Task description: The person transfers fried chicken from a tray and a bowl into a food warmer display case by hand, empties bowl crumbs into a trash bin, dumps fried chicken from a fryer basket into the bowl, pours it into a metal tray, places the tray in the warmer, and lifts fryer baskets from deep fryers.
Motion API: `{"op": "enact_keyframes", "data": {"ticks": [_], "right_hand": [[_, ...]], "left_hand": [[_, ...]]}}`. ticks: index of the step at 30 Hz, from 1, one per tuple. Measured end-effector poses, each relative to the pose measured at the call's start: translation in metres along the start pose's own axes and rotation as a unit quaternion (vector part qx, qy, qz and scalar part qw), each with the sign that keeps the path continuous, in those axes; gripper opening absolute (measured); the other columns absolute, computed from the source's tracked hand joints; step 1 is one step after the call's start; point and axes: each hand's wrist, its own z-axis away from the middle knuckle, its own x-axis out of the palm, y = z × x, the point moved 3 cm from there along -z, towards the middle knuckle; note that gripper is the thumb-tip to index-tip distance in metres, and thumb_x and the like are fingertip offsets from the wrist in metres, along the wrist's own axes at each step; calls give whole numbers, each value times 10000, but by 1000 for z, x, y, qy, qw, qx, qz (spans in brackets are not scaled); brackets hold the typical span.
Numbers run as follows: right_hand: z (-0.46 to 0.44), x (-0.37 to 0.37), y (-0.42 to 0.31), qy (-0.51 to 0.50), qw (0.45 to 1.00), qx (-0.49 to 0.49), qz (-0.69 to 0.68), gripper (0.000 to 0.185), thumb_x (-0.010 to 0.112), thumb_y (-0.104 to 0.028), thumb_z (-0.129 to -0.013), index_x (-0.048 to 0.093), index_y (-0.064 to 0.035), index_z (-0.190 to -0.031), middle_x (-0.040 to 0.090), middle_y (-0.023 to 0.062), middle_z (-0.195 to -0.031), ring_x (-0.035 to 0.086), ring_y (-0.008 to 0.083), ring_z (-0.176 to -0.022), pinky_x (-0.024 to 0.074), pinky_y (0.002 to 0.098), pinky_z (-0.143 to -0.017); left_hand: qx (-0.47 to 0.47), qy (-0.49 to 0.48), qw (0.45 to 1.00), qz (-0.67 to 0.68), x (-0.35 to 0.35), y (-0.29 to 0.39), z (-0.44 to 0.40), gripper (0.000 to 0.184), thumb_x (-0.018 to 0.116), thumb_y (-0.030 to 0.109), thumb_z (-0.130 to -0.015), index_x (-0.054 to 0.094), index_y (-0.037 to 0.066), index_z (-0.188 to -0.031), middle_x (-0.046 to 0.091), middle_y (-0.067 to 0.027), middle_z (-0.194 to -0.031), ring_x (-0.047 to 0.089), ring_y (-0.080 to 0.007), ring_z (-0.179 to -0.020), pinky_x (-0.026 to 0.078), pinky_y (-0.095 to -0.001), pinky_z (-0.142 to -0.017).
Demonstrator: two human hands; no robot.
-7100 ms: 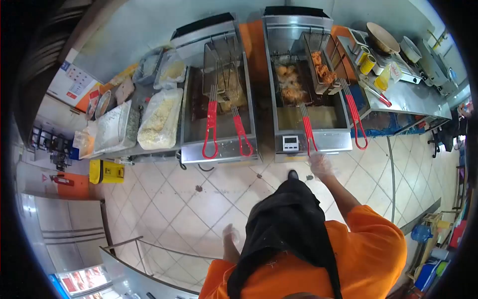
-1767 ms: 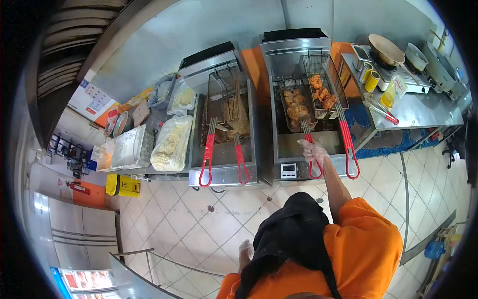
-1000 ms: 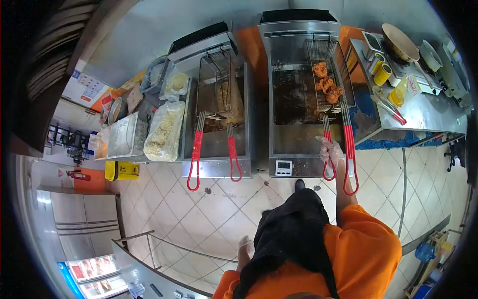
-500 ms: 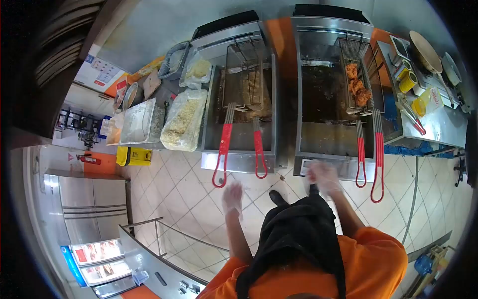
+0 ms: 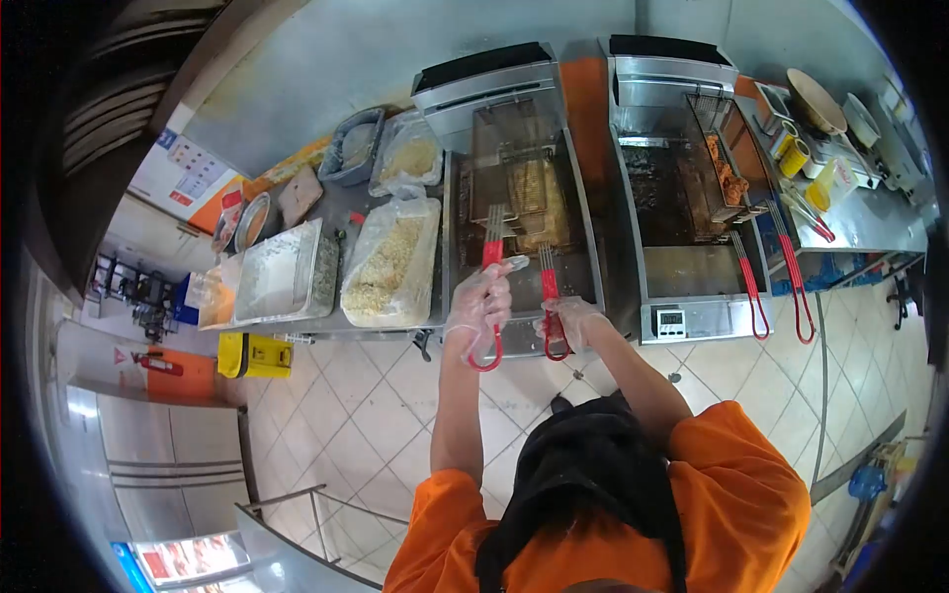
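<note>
Both my hands wear clear plastic gloves. My left hand [image 5: 481, 304] is wrapped round the red handle of a wire fryer basket [image 5: 491, 178], one finger stretched along it. To its right, the fingers of my right hand [image 5: 575, 321] close on the lower end of another red-handled fryer basket [image 5: 534, 193]. Both baskets sit in the left fryer [image 5: 577, 158], the right one lower in the oil. What they contain is hard to make out. In the right fryer [image 5: 630, 237], a fryer basket [image 5: 704, 109] holds browned fried pieces [image 5: 730, 183].
Left of the fryers stand a bag-lined tray of crumbs [image 5: 393, 259], a metal pan of white powder [image 5: 282, 272] and a grey tub [image 5: 348, 148]. On the right counter lie tongs [image 5: 806, 214], yellow containers [image 5: 794, 156] and a round pan [image 5: 817, 102]. A yellow bin [image 5: 259, 356] stands on the floor.
My hands have moved from above the floor onto the two red handles at the left fryer, the right hand travelling leftward. The view has shifted left.
</note>
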Motion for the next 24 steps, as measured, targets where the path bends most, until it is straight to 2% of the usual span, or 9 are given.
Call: {"op": "enact_keyframes", "data": {"ticks": [6, 7, 10, 13, 16, 19, 22, 23, 24], "right_hand": [[-40, 14, -15, -98, 976, -29, -191, 182, 448, -185, -995, 520, -30, -931, 540, 63, -662, 515, 191, -514, 436, 344, -454], [-50, 9, -18, -31, 991, -106, -72, 157, 455, -167, -982, 532, -53, -906, 524, 42, -651, 503, 174, -505, 404, 329, -430], [-44, 17, -33, 5, 985, -159, 61, 120, 497, -159, -962, 538, -95, -869, 483, -23, -635, 458, 98, -500, 373, 243, -431], [-36, 30, -37, -108, 972, -198, -71, 103, 493, -155, -956, 539, -96, -886, 445, -37, -620, 428, 75, -481, 351, 234, -405], [21, 55, -30, 22, 984, -174, -43, 97, 485, -155, -960, 531, -85, -911, 430, -39, -616, 414, 72, -469, 337, 237, -393], [52, 54, -6, 39, 982, -184, -22, 106, 498, -187, -963, 524, -86, -943, 428, -36, -617, 406, 80, -459, 340, 247, -384], [72, 45, 40, 102, 968, -215, 75, 144, 536, -251, -961, 511, -110, -966, 426, -27, -615, 414, 89, -460, 343, 256, -383], [78, 44, 53, 104, 974, -199, 36, 162, 551, -275, -956, 509, -118, -962, 427, -23, -614, 418, 93, -459, 347, 259, -384], [83, 42, 64, 106, 977, -185, -1, 182, 566, -298, -951, 507, -126, -959, 429, -20, -614, 421, 97, -457, 352, 262, -384]], "left_hand": [[14, 17, 999, -35, -60, 41, 30, 308, 571, 268, -962, 566, 55, -1185, 413, 65, -629, 330, -34, -464, 265, -188, -382], [20, 19, 998, -65, -59, 46, 39, 327, 563, 275, -967, 562, 50, -1203, 415, 66, -632, 330, -34, -466, 264, -186, -388], [48, 38, 992, -109, -55, 49, 47, 390, 527, 295, -984, 535, 15, -1255, 426, 64, -652, 347, -28, -500, 279, -177, -430], [41, 7, 998, -50, -57, 48, 46, 398, 525, 290, -985, 534, 2, -1260, 437, 55, -664, 372, -29, -536, 301, -180, -459], [32, -7, 999, -30, -63, 49, 44, 423, 543, 315, -974, 542, -4, -1252, 437, 52, -667, 385, -39, -545, 328, -200, -469], [55, 10, 993, -102, -66, 49, 43, 471, 542, 361, -971, 540, -10, -1260, 474, 28, -687, 429, -64, -571, 378, -219, -499], [67, 47, 987, -141, -54, 51, 52, 528, 511, 423, -974, 530, -11, -1275, 545, -14, -734, 524, -116, -632, 475, -268, -602], [65, 24, 989, -133, -66, 49, 48, 580, 476, 473, -975, 522, -14, -1285, 624, -83, -845, 598, -178, -710, 526, -349, -731], [62, 11, 994, -87, -67, 41, 48, 589, 470, 479, -975, 514, -15, -1293, 633, -100, -891, 608, -189, -730, 527, -366, -755]]}}
